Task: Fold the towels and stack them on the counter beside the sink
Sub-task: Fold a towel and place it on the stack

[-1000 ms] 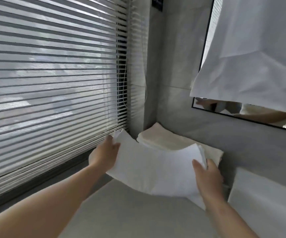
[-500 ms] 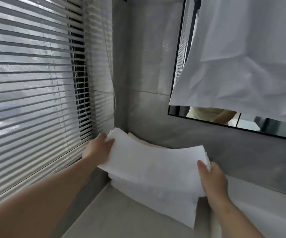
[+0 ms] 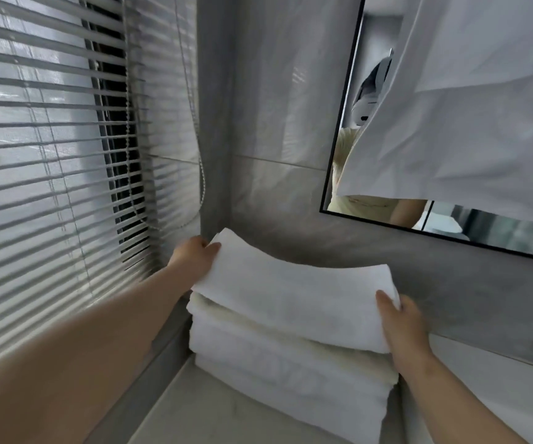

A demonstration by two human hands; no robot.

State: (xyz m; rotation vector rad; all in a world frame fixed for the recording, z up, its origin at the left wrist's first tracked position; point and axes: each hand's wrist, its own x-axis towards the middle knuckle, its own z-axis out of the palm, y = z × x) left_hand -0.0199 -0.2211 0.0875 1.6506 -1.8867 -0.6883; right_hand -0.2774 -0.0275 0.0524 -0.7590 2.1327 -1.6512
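Pinching the short ends of a white folded towel [image 3: 291, 299], both hands hold it over the stack of towels [image 3: 284, 366] in the corner of the pale worktop [image 3: 214, 415]. The left hand [image 3: 193, 256] grips the far left end, its fingers curled round the corner nearest the window. The right hand [image 3: 401, 318] clamps the near right end, thumb lying on top and the other fingers wrapped under the fold.

The stack sits tight in the corner. A slatted blind [image 3: 50, 155] closes off the left side above a low grey sill [image 3: 159, 357], which runs just beside the stack's left end. A grey pillar [image 3: 215, 123] stands at the corner itself, right behind the left hand, with a bead cord [image 3: 201, 174] hanging in front of it. The grey back wall [image 3: 451, 299] runs close behind the towel's far long edge. Open room lies on the near side, where bare worktop stretches in front of the stack, and to the right past the right hand. A black-framed mirror [image 3: 348, 174], partly draped by a hanging white cloth [image 3: 467, 123], has its lower edge well above the towels.

The held towel's long axis runs from far left to near right, roughly along the back wall and in line with the stack beneath. Its left end rides higher than the right, and it sags in the middle. Its near long edge overlaps the stack's top layer; whether it fully rests there cannot be told.
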